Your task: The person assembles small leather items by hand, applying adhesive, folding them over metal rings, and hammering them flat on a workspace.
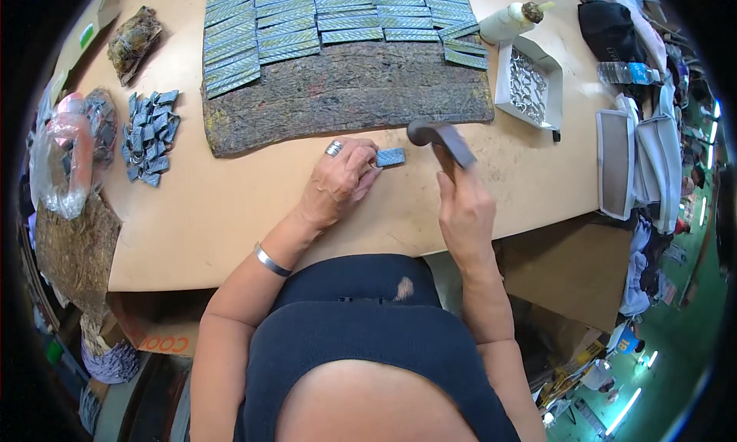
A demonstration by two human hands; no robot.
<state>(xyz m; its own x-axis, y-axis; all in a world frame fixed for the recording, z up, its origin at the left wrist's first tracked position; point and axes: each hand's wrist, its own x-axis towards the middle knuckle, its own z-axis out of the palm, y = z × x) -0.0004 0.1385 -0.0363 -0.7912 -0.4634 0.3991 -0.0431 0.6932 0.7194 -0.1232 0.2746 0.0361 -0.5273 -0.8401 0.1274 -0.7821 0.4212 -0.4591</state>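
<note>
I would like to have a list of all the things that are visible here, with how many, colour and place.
hammer: 1, dark, in right hand
blue piece: 1, blue, at left fingertips
table: 1, tan, under the work
board: 1, mottled grey-brown, far part of table
strips: many, blue-green, on board
small pieces: many, blue, pile left of board
bundle: 1, brown, upper left
plastic bag: 1, clear, left edge
white bottle: 1, white, right of strips
box: 1, white, right of board
metal parts: many, silver, in box
water bottle: 1, clear, right
surrounding clutter: uncountable, mixed, picture edges
left hand: 1, silver ring, centre
right hand: 1, bare, right of centre
</note>
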